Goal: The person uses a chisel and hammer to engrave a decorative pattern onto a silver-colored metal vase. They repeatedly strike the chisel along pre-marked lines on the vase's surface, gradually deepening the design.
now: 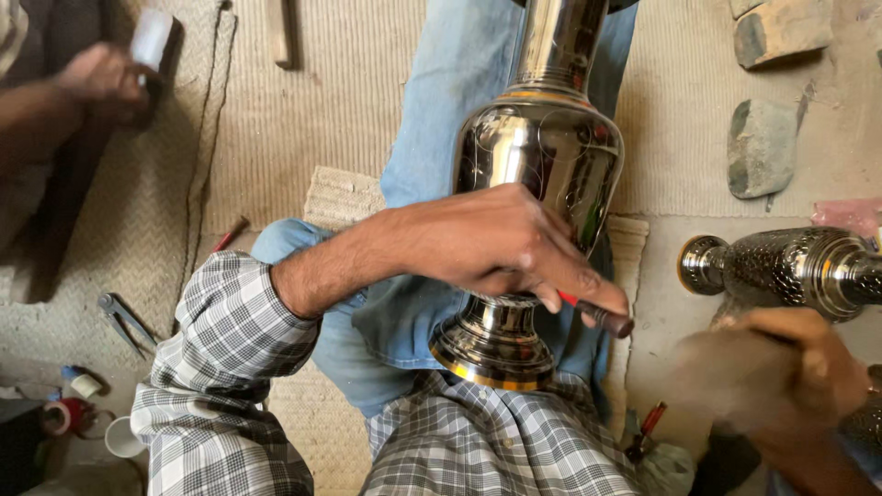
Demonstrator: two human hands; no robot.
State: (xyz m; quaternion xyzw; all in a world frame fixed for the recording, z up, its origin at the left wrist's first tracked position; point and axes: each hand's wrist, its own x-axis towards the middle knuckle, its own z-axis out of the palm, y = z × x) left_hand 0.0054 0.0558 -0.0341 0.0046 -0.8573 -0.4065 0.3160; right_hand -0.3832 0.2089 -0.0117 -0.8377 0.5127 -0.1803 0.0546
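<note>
Left hand: the left hand (501,243) reaches across the lap, fingers curled closed around a slim tool with a red shaft and dark tip (602,315), the tip pointing right.
Right hand: the right hand (781,381) sits low at the right, blurred; it looks bunched, but what it grips I cannot tell.
Vase: a large polished metal vase (537,156) lies along the blue-jeaned lap, foot toward the wearer, neck pointing away; the left hand rests on its lower body.
Second vessel: a patterned metal vessel (790,266) lies on the floor just above the right hand.
Surroundings: woven mat (340,101); stones (761,147) upper right; pliers (124,321) at left.
Other person: a hand (96,78) in the top left corner.
</note>
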